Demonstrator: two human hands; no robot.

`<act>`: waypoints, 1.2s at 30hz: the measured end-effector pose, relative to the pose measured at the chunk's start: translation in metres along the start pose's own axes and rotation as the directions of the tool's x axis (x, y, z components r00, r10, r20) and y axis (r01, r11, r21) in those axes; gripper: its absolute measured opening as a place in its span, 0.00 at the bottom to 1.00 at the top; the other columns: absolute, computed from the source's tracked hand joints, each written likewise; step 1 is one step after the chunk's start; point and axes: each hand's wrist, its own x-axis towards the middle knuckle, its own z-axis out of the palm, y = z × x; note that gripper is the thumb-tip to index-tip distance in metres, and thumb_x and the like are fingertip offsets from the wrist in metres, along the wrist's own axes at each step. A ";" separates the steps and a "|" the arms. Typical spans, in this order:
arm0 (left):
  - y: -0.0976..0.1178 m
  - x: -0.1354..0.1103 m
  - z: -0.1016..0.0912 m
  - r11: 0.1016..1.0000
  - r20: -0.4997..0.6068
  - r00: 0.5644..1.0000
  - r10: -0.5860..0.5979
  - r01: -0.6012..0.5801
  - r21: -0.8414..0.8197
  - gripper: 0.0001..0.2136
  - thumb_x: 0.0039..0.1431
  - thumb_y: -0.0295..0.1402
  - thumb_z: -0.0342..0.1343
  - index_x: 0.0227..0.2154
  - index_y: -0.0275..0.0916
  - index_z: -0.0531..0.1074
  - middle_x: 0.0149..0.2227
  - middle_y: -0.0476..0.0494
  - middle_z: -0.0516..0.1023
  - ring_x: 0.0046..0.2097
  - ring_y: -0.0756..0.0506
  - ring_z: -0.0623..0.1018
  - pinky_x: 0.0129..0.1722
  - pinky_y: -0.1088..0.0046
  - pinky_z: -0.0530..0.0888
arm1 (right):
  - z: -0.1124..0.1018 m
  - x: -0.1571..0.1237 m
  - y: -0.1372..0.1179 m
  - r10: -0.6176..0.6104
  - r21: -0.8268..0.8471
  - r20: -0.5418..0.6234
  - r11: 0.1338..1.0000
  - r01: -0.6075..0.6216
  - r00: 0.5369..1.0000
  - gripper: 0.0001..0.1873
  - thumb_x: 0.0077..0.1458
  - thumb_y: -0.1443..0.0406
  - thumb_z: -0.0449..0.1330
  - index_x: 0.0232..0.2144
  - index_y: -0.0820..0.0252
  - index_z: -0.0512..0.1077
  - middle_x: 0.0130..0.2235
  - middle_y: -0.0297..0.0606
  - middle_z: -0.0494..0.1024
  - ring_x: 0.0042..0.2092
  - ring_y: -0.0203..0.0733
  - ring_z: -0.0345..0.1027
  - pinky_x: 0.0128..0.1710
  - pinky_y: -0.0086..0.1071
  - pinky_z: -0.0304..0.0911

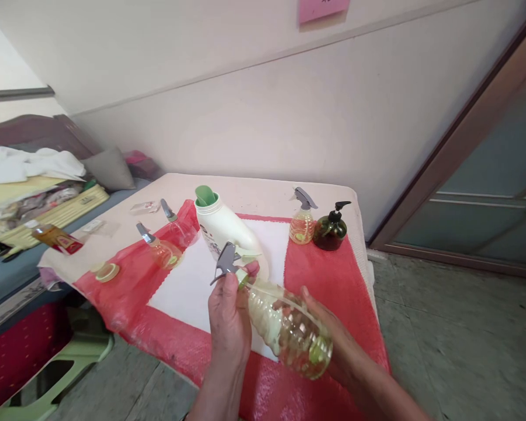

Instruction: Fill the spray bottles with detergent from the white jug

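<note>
A clear yellowish spray bottle (284, 327) with a grey trigger head lies tilted between my hands, its head toward the upper left. My left hand (230, 310) is closed around its neck, at the light green collar. Behind the bottle's body, my right hand (328, 330) presses against its far right side; part of its fingers shows through the plastic. Just beyond stands a white handled jug (230, 228), uncapped, with a green scoop-like piece (205, 196) in its mouth. The jug rests on a white sheet (182, 289) laid over red plastic (170, 345).
Toward the back right stand another spray bottle (302, 225) and a dark green pump bottle (330, 230). Two spray bottles, one orange-tinted (164, 251), and a round lid (107, 272) are at left. Beyond them lies an amber-filled bottle (56, 237). A light green stool (65, 365) sits below.
</note>
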 end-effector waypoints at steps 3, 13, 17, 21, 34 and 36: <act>-0.001 0.000 0.000 0.999 -0.005 0.999 0.037 -0.037 -0.003 0.19 0.56 0.42 0.59 0.48 0.37 0.74 0.41 0.38 0.79 0.45 0.41 0.78 0.52 0.59 0.70 | 0.003 0.001 -0.001 0.021 0.079 0.007 0.997 -0.022 1.000 0.34 0.48 0.37 0.55 0.38 0.61 0.74 0.29 0.41 0.76 0.25 0.42 0.69 0.26 0.35 0.64; 0.004 0.005 -0.003 0.994 -0.008 0.995 0.102 -0.102 0.038 0.18 0.55 0.41 0.60 0.48 0.39 0.73 0.42 0.38 0.79 0.43 0.42 0.79 0.47 0.60 0.73 | -0.011 -0.005 -0.004 -0.259 -0.016 0.136 0.965 0.264 0.956 0.35 0.42 0.57 0.69 0.53 0.53 0.66 0.50 0.41 0.71 0.47 0.47 0.66 0.45 0.38 0.62; 0.007 0.003 -0.004 0.989 0.020 0.992 0.123 -0.124 0.078 0.15 0.55 0.39 0.61 0.43 0.38 0.76 0.40 0.39 0.80 0.43 0.42 0.79 0.46 0.63 0.73 | -0.015 -0.001 -0.002 -0.266 -0.011 0.155 0.963 0.271 0.951 0.33 0.45 0.53 0.66 0.53 0.56 0.67 0.50 0.45 0.72 0.48 0.50 0.66 0.47 0.41 0.61; 0.008 0.002 -0.008 0.981 0.037 0.991 0.132 -0.135 0.136 0.13 0.55 0.39 0.60 0.40 0.36 0.78 0.40 0.39 0.80 0.44 0.43 0.78 0.45 0.67 0.72 | -0.018 0.004 0.003 -0.210 0.020 0.196 0.977 0.210 0.958 0.35 0.48 0.49 0.63 0.56 0.56 0.65 0.51 0.47 0.73 0.47 0.51 0.68 0.45 0.42 0.63; 0.110 0.037 -0.059 0.709 -0.359 0.617 0.701 -0.545 0.448 0.16 0.50 0.39 0.63 0.39 0.35 0.75 0.37 0.44 0.78 0.37 0.48 0.78 0.44 0.67 0.73 | -0.020 0.019 0.004 -0.129 -0.055 -0.106 0.991 0.124 0.986 0.28 0.49 0.46 0.63 0.49 0.50 0.69 0.55 0.42 0.71 0.46 0.48 0.71 0.44 0.40 0.65; 0.131 0.053 -0.090 0.626 -0.353 0.527 0.773 -0.547 0.556 0.16 0.51 0.41 0.62 0.39 0.35 0.74 0.38 0.44 0.77 0.39 0.48 0.77 0.45 0.67 0.72 | -0.021 0.018 0.001 -0.125 -0.052 -0.111 0.991 0.120 0.986 0.28 0.48 0.46 0.63 0.48 0.51 0.70 0.53 0.42 0.73 0.44 0.46 0.72 0.43 0.39 0.65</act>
